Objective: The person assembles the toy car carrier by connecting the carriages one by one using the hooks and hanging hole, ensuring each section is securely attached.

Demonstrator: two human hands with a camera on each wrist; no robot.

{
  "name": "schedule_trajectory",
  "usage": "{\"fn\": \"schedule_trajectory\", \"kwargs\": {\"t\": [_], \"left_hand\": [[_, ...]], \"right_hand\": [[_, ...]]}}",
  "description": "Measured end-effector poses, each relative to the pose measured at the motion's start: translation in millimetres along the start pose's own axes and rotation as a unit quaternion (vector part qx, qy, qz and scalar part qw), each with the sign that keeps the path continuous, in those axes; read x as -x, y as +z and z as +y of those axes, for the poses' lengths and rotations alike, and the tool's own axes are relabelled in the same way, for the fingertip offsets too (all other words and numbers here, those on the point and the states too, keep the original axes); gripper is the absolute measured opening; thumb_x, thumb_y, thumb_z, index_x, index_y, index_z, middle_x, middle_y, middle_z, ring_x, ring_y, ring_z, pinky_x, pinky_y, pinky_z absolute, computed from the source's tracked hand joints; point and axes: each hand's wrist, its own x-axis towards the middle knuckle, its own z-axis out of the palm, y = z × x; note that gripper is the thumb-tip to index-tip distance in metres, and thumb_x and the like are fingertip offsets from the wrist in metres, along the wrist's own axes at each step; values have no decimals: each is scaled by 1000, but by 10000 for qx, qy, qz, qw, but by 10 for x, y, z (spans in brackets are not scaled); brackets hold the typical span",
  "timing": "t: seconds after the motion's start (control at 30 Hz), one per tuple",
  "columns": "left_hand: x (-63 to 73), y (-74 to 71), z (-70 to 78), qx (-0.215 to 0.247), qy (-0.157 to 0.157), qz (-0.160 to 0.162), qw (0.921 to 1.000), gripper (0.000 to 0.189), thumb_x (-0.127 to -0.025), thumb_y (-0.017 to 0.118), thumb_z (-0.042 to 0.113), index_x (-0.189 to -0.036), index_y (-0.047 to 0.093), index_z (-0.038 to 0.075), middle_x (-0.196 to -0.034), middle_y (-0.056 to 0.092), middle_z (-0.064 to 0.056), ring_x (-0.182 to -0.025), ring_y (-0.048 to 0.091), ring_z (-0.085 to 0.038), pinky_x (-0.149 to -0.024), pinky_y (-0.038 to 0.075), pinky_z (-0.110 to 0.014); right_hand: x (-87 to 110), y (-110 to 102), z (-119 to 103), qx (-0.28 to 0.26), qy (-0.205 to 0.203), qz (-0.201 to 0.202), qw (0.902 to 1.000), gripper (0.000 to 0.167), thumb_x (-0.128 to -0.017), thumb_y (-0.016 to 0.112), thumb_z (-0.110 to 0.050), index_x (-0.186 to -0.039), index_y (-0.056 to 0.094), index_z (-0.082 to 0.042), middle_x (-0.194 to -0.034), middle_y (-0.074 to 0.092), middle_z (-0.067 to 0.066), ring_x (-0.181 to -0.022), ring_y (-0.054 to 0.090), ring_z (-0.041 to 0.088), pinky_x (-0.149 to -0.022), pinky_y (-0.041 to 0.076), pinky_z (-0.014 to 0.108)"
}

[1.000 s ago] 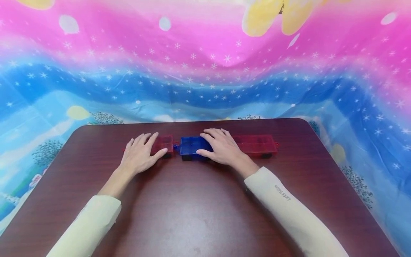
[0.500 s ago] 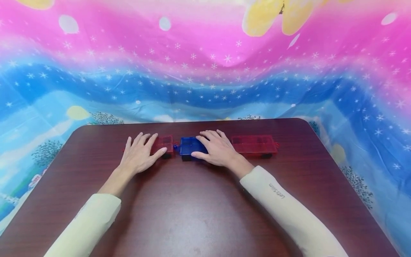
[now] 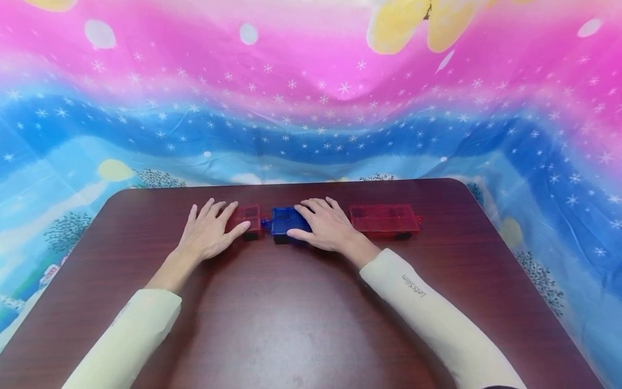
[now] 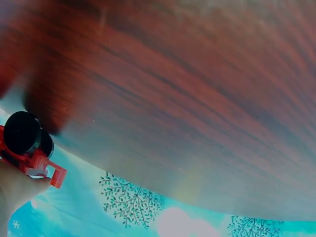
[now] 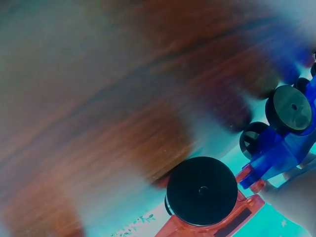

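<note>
On the table's far part stand translucent plastic toy wagons with black wheels, hooked in a row. My left hand grips the left red wagon, thumb along its near side and fingers toward the far side; the palm hides its left portion. In the left wrist view that wagon's red hook sticks out beside a black wheel. Over the middle blue wagon, my right hand holds its right part, thumb at the near edge. The right red wagon is untouched; its hook meets the blue one.
The dark wood table has rounded far corners, and the row of wagons runs parallel to its far edge. Behind it hangs a pink and blue printed cloth with folds.
My right hand has slid a little left, uncovering the left end of the right red wagon. My left hand stays on its wagon; the row keeps almost the same place.
</note>
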Motion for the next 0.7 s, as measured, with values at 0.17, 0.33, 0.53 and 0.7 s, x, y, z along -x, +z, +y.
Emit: {"fn": "schedule_trajectory", "kwargs": {"t": [0.17,0.33,0.53,0.7], "left_hand": [[-4,7,-25,27,31,-3,10000,88,-96,35,75,-158,36,13,-155,38,-23,-150,17,-45,-117,2,-68],[6,14,-33,54,41,-37,10000,87,-97,35,74,-160,33,13,-157,35,-23,-150,15,-45,-117,0,-67],[14,13,-37,87,40,-153,9998,87,-98,33,73,-161,30,12,-158,31,-25,-151,12,-46,-116,-2,-68],[-4,33,-44,112,63,-111,9999,88,-97,34,74,-160,31,13,-159,31,-24,-152,12,-44,-117,-3,-67]], "right_hand": [[-23,19,8,-26,11,-80,10000,84,-95,38,-76,-158,39,-20,-156,43,6,-144,36,27,-119,21,53],[-39,46,26,-172,100,-170,9997,84,-97,36,-75,-160,35,-19,-155,44,7,-143,38,27,-119,23,53],[-49,61,32,-163,112,-213,9996,84,-98,34,-74,-160,35,-18,-155,44,8,-141,40,28,-117,26,52],[-41,77,37,-93,123,-191,9997,84,-98,32,-74,-160,34,-18,-153,45,8,-140,41,28,-114,29,51]]}}
